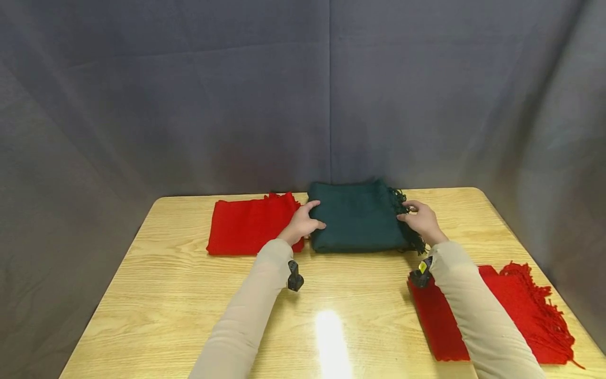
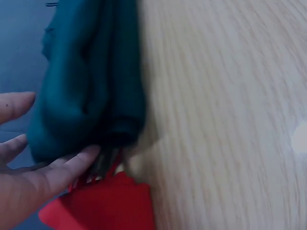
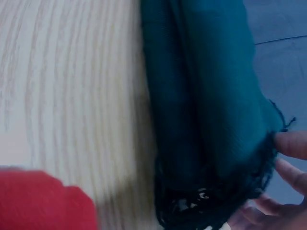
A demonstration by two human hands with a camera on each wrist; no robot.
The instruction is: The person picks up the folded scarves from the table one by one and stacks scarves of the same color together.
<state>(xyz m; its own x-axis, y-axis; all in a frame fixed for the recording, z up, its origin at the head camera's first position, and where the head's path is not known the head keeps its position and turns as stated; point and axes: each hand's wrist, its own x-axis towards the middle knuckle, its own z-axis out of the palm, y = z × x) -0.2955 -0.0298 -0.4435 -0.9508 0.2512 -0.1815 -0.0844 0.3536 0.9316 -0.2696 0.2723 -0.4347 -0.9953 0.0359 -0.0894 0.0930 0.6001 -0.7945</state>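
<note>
A folded dark green scarf (image 1: 357,218) lies at the far edge of the wooden table, its fringe (image 1: 399,199) on the right side. My left hand (image 1: 304,220) is at its left end, thumb and fingers spread and touching the cloth. In the left wrist view, a fingertip (image 2: 88,154) reaches the rounded end of the green folds. At the fringed end is my right hand (image 1: 423,221), with loosely bent fingers against the tassels. The right wrist view shows the stacked layers and the fingertips beside the fringe.
A folded red scarf (image 1: 253,223) lies just left of the green one, partly behind my left hand. Another red scarf (image 1: 525,308) with a fringe lies at the near right, under my right forearm. A grey curtain (image 1: 265,116) hangs behind the wooden table (image 1: 180,310).
</note>
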